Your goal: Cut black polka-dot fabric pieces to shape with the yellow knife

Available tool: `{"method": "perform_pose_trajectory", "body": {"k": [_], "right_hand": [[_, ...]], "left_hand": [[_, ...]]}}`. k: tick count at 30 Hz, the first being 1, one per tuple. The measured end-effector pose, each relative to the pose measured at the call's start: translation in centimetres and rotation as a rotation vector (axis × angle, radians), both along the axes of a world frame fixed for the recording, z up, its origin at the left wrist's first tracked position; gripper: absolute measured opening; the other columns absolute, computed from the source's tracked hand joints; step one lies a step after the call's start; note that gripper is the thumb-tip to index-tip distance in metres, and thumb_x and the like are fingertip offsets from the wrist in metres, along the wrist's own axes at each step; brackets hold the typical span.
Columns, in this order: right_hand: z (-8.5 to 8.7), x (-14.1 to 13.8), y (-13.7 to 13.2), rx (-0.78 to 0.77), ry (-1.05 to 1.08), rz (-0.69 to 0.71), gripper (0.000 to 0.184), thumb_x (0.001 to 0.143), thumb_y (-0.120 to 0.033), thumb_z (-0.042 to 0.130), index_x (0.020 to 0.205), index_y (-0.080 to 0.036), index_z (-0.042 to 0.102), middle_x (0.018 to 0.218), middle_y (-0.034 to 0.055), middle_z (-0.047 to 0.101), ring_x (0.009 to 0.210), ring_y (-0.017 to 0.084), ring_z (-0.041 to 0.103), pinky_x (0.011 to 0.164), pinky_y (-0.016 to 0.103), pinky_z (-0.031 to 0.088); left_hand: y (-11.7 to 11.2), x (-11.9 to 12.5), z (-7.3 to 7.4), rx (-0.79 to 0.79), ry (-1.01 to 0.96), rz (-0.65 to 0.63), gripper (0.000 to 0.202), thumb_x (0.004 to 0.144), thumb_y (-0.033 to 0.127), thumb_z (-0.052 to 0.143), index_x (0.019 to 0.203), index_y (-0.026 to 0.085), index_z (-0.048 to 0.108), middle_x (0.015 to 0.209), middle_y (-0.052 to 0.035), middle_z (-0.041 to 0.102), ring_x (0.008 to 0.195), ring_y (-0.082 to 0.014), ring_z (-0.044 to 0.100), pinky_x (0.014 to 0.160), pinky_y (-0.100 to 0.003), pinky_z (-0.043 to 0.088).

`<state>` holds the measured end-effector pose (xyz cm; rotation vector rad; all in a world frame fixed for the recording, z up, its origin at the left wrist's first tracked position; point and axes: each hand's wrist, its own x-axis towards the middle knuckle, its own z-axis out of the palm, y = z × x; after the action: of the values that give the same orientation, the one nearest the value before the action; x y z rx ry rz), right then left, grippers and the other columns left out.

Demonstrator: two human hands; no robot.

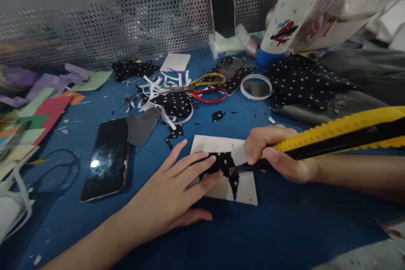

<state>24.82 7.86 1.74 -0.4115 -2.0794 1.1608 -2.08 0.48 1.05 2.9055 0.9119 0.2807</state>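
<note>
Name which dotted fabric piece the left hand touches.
The piece on the nearer white card, by the yellow cutter; the other dotted pieces lie off that card.

Single head-worn view, facing forward and down, near the hands (177,187) (perforated metal panel (152,12) beyond)

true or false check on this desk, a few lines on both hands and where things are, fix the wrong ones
1. The right hand grips a yellow-and-black utility knife. True.
2. The left hand holds the scissors with red and yellow handles. False: its fingers rest on black, white-dotted fabric over a white square card; the scissors lie farther back.
3. The white bottle with a blue base stands right of the propped-up black phone. True.
4. The black phone lying flat is right of the left hand. False: it is to its left.
</note>
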Motion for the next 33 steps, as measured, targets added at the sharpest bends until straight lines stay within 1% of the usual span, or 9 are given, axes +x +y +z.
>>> {"method": "perform_pose_trajectory", "body": {"k": [4,8,11,16,18,20,24,28,33], "right_hand": [[-0.1,-0.3,-0.1,0.054,-0.02,0.038,0.03,0.097,-0.035,0.045,0.075,-0.017,0.055,0.065,-0.0003,0.056,0.058,0.01,0.054,0.055,0.022,0.041],[0.0,-0.3,-0.1,0.066,-0.082,0.009,0.034,0.098,-0.038,0.042,0.074,-0.017,0.054,0.061,-0.001,0.053,0.055,0.01,0.052,0.052,0.022,0.039],[0.0,-0.2,-0.3,0.052,-0.092,-0.026,0.03,0.098,-0.036,0.043,0.075,-0.018,0.054,0.06,-0.0011,0.053,0.054,0.01,0.052,0.052,0.023,0.038],[-0.5,-0.9,-0.8,0.128,0.008,-0.052,0.028,0.097,-0.032,0.04,0.073,-0.02,0.05,0.052,-0.0024,0.045,0.048,0.011,0.048,0.047,0.025,0.036],[-0.8,-1.2,-0.9,0.179,0.07,-0.032,0.025,0.095,-0.03,0.041,0.073,-0.02,0.049,0.05,-0.0033,0.041,0.046,0.011,0.046,0.046,0.025,0.034],[-1.0,-1.3,-0.9,0.165,0.06,-0.003,0.022,0.093,-0.028,0.043,0.074,-0.02,0.048,0.052,-0.0039,0.04,0.045,0.01,0.042,0.046,0.024,0.032],[-1.1,-1.3,-0.8,0.059,-0.036,0.028,0.021,0.093,-0.025,0.043,0.073,-0.019,0.046,0.056,-0.003,0.045,0.047,0.009,0.042,0.046,0.024,0.031],[-0.9,-1.0,-0.4,0.07,-0.004,0.045,0.025,0.094,-0.028,0.043,0.072,-0.019,0.049,0.054,-0.0036,0.046,0.048,0.009,0.045,0.048,0.022,0.034],[-0.5,-0.1,0.0,0.038,0.006,-0.007,0.027,0.097,-0.033,0.045,0.077,-0.018,0.056,0.064,0.0006,0.057,0.057,0.011,0.055,0.053,0.024,0.041]], "left_hand": [[0.0,0.0,0.0,-0.011,-0.002,-0.003,0.058,0.091,0.055,0.054,0.138,0.021,0.048,0.141,-0.0086,0.051,0.137,-0.0257,0.037,0.119,-0.057,0.005],[0.1,0.0,-0.1,-0.017,-0.031,0.003,0.057,0.091,0.056,0.053,0.136,0.02,0.049,0.139,-0.008,0.052,0.136,-0.0252,0.038,0.119,-0.056,0.004],[0.2,0.0,-0.2,-0.022,-0.048,0.003,0.058,0.09,0.057,0.055,0.135,0.02,0.05,0.139,-0.0073,0.052,0.136,-0.0247,0.038,0.12,-0.054,0.002],[0.2,0.0,-0.2,-0.044,-0.049,0.003,0.061,0.089,0.057,0.056,0.137,0.02,0.048,0.14,-0.008,0.051,0.137,-0.0251,0.037,0.119,-0.056,0.001],[0.2,0.0,-0.2,-0.051,-0.048,0.002,0.062,0.089,0.058,0.056,0.137,0.021,0.047,0.14,-0.0078,0.052,0.137,-0.0249,0.037,0.119,-0.056,0.002],[0.2,0.0,-0.2,-0.049,-0.055,0.003,0.061,0.089,0.058,0.055,0.137,0.021,0.047,0.14,-0.0075,0.052,0.137,-0.0247,0.037,0.119,-0.056,0.002],[0.4,0.0,-0.3,-0.034,-0.067,-0.008,0.06,0.09,0.057,0.055,0.136,0.02,0.049,0.139,-0.0073,0.053,0.136,-0.0246,0.038,0.119,-0.055,0.0],[0.5,0.0,-0.3,-0.028,-0.075,-0.006,0.057,0.089,0.054,0.058,0.135,0.021,0.05,0.136,-0.0081,0.055,0.134,-0.0252,0.041,0.119,-0.058,0.004],[0.5,0.1,-0.1,-0.028,-0.069,0.0,0.058,0.088,0.05,0.062,0.136,0.021,0.049,0.136,-0.0084,0.055,0.133,-0.0258,0.043,0.118,-0.059,0.005]]}}
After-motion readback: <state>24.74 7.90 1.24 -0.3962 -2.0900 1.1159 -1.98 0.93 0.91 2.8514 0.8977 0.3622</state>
